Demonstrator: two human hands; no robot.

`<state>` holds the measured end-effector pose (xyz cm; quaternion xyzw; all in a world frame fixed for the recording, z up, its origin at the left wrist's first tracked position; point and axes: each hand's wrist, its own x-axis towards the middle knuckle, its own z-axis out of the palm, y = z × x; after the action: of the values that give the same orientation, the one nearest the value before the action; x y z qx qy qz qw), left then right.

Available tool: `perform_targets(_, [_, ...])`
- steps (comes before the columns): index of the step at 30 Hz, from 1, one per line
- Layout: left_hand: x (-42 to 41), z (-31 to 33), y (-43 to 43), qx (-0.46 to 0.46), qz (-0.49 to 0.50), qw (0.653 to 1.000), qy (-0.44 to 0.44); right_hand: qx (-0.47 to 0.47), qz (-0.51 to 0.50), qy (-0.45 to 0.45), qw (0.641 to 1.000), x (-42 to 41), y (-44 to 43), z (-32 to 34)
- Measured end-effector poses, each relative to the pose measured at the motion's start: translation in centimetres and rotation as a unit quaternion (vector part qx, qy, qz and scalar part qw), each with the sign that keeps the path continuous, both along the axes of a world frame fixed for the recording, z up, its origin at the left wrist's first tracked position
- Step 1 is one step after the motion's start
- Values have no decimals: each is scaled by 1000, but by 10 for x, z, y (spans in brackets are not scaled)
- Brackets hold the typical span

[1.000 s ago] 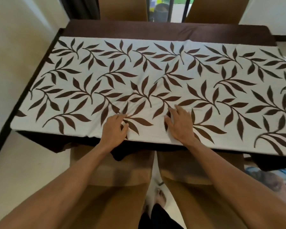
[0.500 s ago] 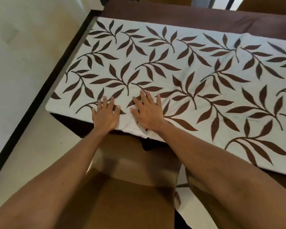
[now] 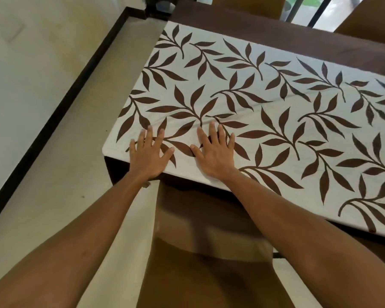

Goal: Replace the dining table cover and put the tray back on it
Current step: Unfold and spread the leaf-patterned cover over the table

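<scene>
At the near left corner of the counter [image 3: 265, 34], both hands lie flat on the white leaf-print table cover [image 3: 276, 121], which is spread across the top. The left grip [image 3: 148, 156] is wide, fingers straight and splayed, its palm at the cover's near edge. The right grip [image 3: 215, 155], just beside it, is equally wide and flat, holding nothing. A tan chair [image 3: 198, 218] stands against the near edge, below the forearms.

Table cover [image 3: 265, 121]: white, brown leaf pattern; chair [image 3: 200, 258] tan.
</scene>
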<state>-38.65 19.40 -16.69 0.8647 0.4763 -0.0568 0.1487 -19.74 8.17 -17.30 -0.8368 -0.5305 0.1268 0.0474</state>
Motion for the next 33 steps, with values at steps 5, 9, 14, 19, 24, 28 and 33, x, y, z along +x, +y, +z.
perform_targets(5, [-44, -5, 36, 25, 22, 999, -11, 44, -18, -11, 999, 7, 6, 6])
perform_targets(9, [-49, -3, 46, 18, 79, 997, 0, 54, -110, -3, 992, 13, 19, 1])
perform_targets(14, [-22, 1, 44, 37, 59, 997, -46, 12, -36, 2, 999, -19, 60, -2])
perform_targets(19, [11, 4, 61, 37, -80, 986, -143, 63, 148, 59, 985, -49, 75, 7])
perform_targets(24, [41, -5, 96, 38, -241, 966, -89, 237, -99, 27, 966, 14, 62, 4])
perform_targets(28, [45, -13, 128, 55, -269, 960, -55, 73, -300, -18, 951, 50, 49, -2])
perform_targets(33, [-13, -15, 191, 20, -195, 980, -32, 26, -278, -14, 960, -12, 137, -5])
